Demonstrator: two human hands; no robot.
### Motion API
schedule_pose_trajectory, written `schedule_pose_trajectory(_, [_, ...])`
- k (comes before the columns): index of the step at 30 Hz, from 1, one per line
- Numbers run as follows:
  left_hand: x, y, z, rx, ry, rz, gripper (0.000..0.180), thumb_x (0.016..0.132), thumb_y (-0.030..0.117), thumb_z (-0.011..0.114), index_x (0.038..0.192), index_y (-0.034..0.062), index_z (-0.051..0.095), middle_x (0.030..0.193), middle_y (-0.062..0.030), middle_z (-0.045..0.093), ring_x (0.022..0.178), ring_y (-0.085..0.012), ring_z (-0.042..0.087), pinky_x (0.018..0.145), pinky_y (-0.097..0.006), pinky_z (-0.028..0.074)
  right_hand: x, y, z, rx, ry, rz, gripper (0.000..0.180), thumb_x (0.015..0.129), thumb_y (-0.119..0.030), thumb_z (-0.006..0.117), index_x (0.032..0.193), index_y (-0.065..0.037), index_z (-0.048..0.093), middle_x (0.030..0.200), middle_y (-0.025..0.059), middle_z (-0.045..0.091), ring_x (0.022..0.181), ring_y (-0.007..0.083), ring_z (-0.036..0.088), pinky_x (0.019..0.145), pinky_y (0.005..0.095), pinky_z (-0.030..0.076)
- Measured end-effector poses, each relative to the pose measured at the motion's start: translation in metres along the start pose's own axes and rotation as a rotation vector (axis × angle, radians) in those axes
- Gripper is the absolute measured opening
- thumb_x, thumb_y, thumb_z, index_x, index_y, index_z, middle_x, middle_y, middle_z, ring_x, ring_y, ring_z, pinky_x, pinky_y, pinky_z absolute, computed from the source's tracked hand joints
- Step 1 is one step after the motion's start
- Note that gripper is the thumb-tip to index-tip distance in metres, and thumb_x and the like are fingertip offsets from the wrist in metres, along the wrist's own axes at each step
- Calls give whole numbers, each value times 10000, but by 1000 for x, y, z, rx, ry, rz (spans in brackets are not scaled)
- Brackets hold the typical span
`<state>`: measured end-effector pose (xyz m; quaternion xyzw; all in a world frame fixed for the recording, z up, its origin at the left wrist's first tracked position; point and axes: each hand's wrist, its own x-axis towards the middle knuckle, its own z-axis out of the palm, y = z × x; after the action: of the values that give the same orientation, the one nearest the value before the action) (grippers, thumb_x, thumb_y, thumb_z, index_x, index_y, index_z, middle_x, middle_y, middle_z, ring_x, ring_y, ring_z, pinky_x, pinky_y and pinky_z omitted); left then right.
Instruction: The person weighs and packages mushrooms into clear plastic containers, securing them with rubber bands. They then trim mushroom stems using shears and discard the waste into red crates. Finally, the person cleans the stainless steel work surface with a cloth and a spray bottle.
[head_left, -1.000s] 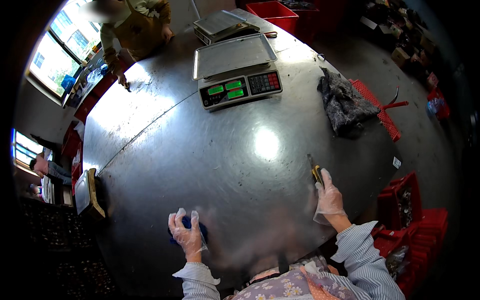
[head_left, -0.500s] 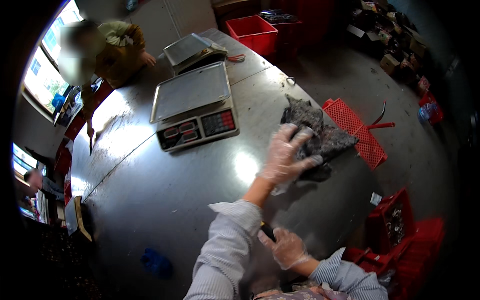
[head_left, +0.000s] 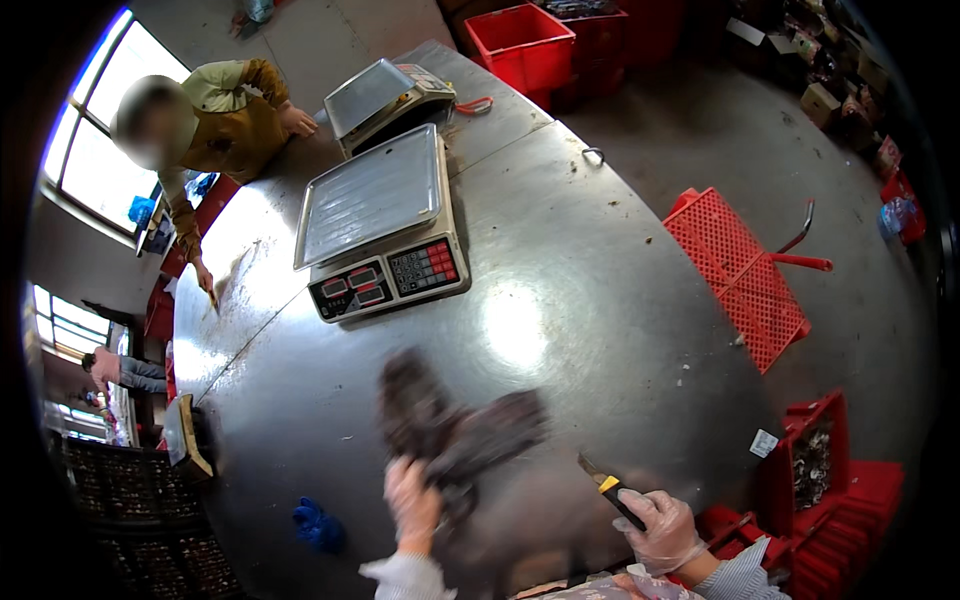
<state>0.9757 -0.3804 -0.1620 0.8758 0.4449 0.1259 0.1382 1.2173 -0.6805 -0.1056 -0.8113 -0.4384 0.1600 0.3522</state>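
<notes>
My left hand (head_left: 412, 502), in a clear plastic glove, is closed on a dark grey rag (head_left: 500, 435). The cloth hangs crumpled over the metal table (head_left: 560, 400) and is smeared by motion; whether it touches the tabletop I cannot tell. In my right hand (head_left: 662, 532), gloved the same way, is a utility knife (head_left: 612, 490) with a yellow and black handle. Its blade sticks out and points up and to the left, away from the rag.
A digital scale (head_left: 380, 205) stands mid-table, another scale (head_left: 372, 95) behind it. Blue crumpled plastic (head_left: 318, 526) lies front left. Across the table, a person's hand (head_left: 205, 278) holds a thin tool. Red crates (head_left: 520, 52) and a red perforated platform (head_left: 735, 280) are on the floor.
My left hand has taken the rag from the table's right edge and brought it left and nearer to me. My right hand with the knife has moved right; the view has shifted slightly.
</notes>
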Motion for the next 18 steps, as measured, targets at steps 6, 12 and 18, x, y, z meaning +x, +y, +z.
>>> schedule_pose_trajectory(6, [-75,-52,10,218,-128,-190,698,712,119,761,1385,127,576,1528,-203,365,1397,-469,329,1152,-562,285,28,0,16,61,-9,44,484,730,-94,801,1185,-55,639,1102,176,690,907,370,667,788,444,544])
schedule_pose_trajectory(12, [184,-78,40,221,131,78,570,777,83,639,1344,129,603,1470,-183,470,1318,-452,442,1118,-503,366,28,14,18,93,96,141,455,748,-39,703,1197,-8,634,1149,210,672,1036,378,665,932,437,511])
schedule_pose_trajectory(18, [91,-32,52,-91,149,277,470,679,-35,606,1126,57,717,1172,-208,647,1132,-420,578,1000,-488,471,48,38,20,89,304,212,438,853,-41,674,1283,2,600,1154,204,659,1046,376,640,944,427,490])
